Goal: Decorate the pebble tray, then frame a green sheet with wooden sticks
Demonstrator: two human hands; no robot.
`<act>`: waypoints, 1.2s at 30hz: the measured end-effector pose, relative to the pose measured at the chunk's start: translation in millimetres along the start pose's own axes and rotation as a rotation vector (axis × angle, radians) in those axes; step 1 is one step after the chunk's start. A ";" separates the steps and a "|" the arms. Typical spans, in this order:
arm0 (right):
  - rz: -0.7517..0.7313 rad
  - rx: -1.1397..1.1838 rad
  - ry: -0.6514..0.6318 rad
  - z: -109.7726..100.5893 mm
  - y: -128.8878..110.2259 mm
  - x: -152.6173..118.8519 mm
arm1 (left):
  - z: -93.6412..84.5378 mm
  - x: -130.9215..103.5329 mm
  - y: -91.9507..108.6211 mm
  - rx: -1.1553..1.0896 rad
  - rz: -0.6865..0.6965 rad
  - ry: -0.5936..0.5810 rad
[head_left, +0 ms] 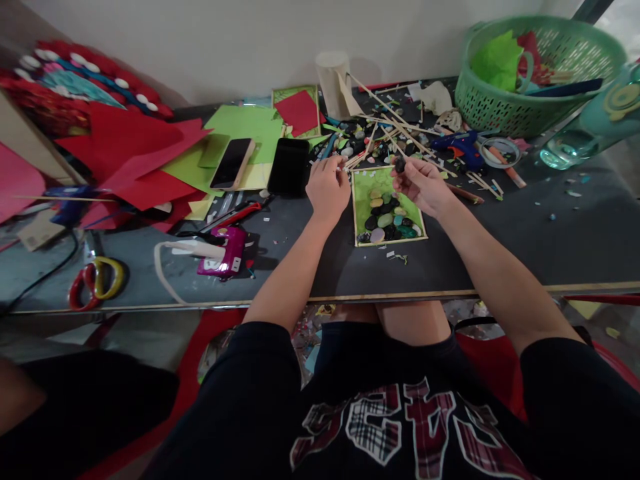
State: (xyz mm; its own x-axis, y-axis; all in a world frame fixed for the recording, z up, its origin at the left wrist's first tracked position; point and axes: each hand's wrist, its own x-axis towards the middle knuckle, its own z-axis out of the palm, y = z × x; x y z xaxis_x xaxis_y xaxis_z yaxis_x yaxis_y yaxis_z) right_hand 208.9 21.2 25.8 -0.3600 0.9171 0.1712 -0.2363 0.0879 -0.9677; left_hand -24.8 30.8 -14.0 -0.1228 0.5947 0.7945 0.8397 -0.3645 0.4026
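Note:
Between thumb and fingertips, my right hand [425, 187] pinches a dark pebble [399, 165] above the far right corner of a green panel [363, 193] edged with thin sticks. Several pebbles [385, 220] in black, green, tan and pale tones lie grouped on that panel. My left hand [327, 192] rests just left of the panel, fingers loosely bent toward the loose stones, with no object visible in it. Its fingertips are partly hidden. Behind both hands spreads a pile of loose pebbles [357, 137] mixed with wooden sticks [400, 123] and paper scraps.
Two phones [289, 167] and red and green paper sheets [250, 130] lie to the left. Nearer are a purple glue gun [223, 253], a red-handled cutter [245, 212] and scissors [95, 283]. A blue glue gun [463, 147], green basket [540, 107] and bottle [590, 127] stand right.

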 end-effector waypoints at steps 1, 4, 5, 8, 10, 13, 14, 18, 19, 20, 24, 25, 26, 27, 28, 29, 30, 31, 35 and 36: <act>-0.015 -0.022 0.014 0.1 1.2 0.4 | -1.9 0.0 2.1 -0.016 0.020 0.000; -0.070 -0.110 0.079 0.1 4.7 1.5 | -9.0 0.6 10.4 -0.078 0.092 -0.042; -0.087 -0.130 0.096 0.1 5.7 1.7 | -11.5 0.7 14.1 -0.094 0.126 -0.076; -0.112 -0.160 0.082 0.8 7.7 1.8 | -17.6 0.3 26.8 -0.135 0.248 -0.207; -0.116 -0.188 0.047 1.7 8.1 1.4 | -19.6 -1.0 34.9 -0.166 0.322 -0.281; -0.146 -0.234 0.014 3.2 8.1 1.0 | -19.5 -3.2 42.5 -0.191 0.375 -0.317; -0.160 -0.243 0.013 3.6 8.1 0.9 | -18.9 -3.7 43.5 -0.195 0.381 -0.316; -0.212 -0.292 0.034 3.6 8.1 0.6 | -17.3 -4.1 42.2 -0.224 0.400 -0.284; -0.223 -0.318 0.040 3.3 8.0 0.4 | -17.3 -3.8 41.4 -0.230 0.404 -0.279; -0.231 -0.347 0.044 2.9 7.8 0.2 | -17.4 -3.5 40.7 -0.233 0.406 -0.280; -0.265 -0.465 0.055 2.2 5.8 -1.5 | -18.8 -2.7 40.9 -0.225 0.390 -0.321; -0.276 -0.485 0.061 2.4 5.2 -2.1 | -19.0 -2.7 41.7 -0.229 0.384 -0.326; -0.287 -0.503 0.066 2.8 4.5 -2.6 | -19.0 -2.8 42.5 -0.235 0.378 -0.326; -0.295 -0.521 0.071 3.2 3.8 -3.2 | -18.9 -3.1 43.4 -0.240 0.374 -0.319; -0.303 -0.540 0.073 3.7 3.2 -3.7 | -18.7 -3.4 44.1 -0.240 0.371 -0.310; -0.312 -0.558 0.074 4.1 2.7 -4.1 | -18.4 -3.7 44.7 -0.237 0.369 -0.301; -0.323 -0.575 0.072 4.3 2.3 -4.4 | -18.1 -4.0 45.1 -0.232 0.370 -0.294; -0.335 -0.591 0.068 4.4 2.0 -4.6 | -17.9 -4.3 45.3 -0.226 0.372 -0.289; -0.381 -0.645 0.054 3.1 2.2 -4.6 | -18.6 -4.1 45.3 -0.225 0.365 -0.261; -0.387 -0.663 0.051 2.5 2.4 -4.6 | -19.3 -3.9 45.4 -0.232 0.358 -0.246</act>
State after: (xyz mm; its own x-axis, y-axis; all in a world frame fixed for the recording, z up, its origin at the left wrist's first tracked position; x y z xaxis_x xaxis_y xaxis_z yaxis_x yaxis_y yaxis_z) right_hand 207.7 16.3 23.1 -0.3163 0.7890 0.5267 0.2597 0.6060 -0.7519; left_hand 3.6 -1.8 10.0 0.3039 0.5440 0.7821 0.6632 -0.7102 0.2363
